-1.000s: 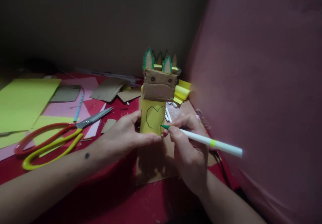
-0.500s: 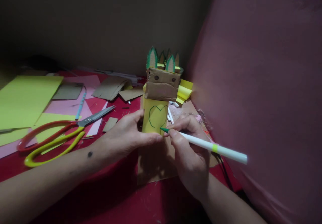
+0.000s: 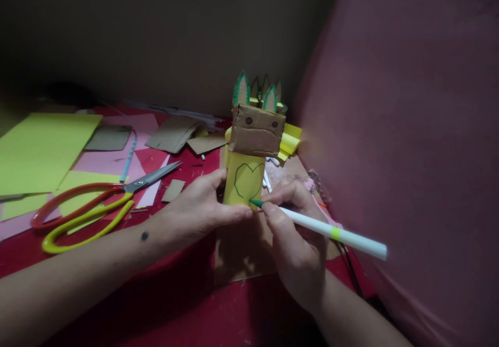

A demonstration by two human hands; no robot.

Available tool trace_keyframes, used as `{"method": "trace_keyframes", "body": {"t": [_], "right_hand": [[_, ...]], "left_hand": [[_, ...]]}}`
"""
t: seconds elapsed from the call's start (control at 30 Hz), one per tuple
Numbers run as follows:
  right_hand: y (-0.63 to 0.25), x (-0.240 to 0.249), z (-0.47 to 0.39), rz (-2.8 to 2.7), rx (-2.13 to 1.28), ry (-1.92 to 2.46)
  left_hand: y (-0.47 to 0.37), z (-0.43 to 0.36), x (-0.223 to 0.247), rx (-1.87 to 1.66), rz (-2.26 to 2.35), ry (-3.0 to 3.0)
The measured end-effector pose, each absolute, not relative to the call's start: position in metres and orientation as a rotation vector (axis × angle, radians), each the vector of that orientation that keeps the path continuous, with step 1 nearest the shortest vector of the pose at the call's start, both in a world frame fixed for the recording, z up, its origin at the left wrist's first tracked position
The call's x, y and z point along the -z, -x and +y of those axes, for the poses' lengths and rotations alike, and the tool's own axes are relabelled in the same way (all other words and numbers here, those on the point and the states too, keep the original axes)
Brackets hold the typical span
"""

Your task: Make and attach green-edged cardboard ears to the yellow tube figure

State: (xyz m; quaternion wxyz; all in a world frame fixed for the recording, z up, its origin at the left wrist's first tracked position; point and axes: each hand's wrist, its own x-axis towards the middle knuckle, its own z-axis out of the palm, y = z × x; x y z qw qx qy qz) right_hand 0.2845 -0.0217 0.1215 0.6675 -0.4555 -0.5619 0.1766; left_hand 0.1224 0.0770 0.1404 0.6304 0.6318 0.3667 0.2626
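Observation:
A cardboard and yellow paper figure (image 3: 255, 138) stands upright, with a brown boxy head, two dark eyes and pointed ears edged in green. On its yellow body is a green heart outline (image 3: 236, 179) with a gap near the bottom. My left hand (image 3: 205, 197) grips the body low on its left side, thumb across the base. My right hand (image 3: 294, 227) pinches a white marker (image 3: 312, 223) near its green tip, which meets the paper at the heart's lower right.
Scissors (image 3: 138, 184) with red and yellow handles lie open on the left, over yellow paper (image 3: 47, 147) and pink sheets. A blue patterned pencil (image 3: 128, 160) and cardboard pieces (image 3: 173, 133) lie behind. Brown cardboard (image 3: 241, 253) is under the figure. A pink surface (image 3: 409, 129) rises on the right.
The heart's right line reaches slightly further down toward the bottom. The view has shifted a little, so the table and figure appear slightly farther right. Both hands keep their holds.

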Motion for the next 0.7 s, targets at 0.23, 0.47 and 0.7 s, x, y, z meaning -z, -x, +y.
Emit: {"method": "trace_keyframes", "body": {"t": [0.23,0.47,0.7], "right_hand": [[-0.2851,-0.1238,-0.0217,-1.283,-0.402,1.051],[-0.2870,-0.1226,-0.0224,-1.297,-0.457,1.034],[-0.2846,-0.1203,-0.0210,-1.271,-0.421,0.990]], "left_hand": [[-0.1240,0.0762,-0.1396,-0.610,0.816,-1.440],[-0.1246,0.0767,-0.1379,-0.612,0.800,-1.447],[-0.1260,0.0761,-0.1380,-0.618,0.763,-1.441]]}}
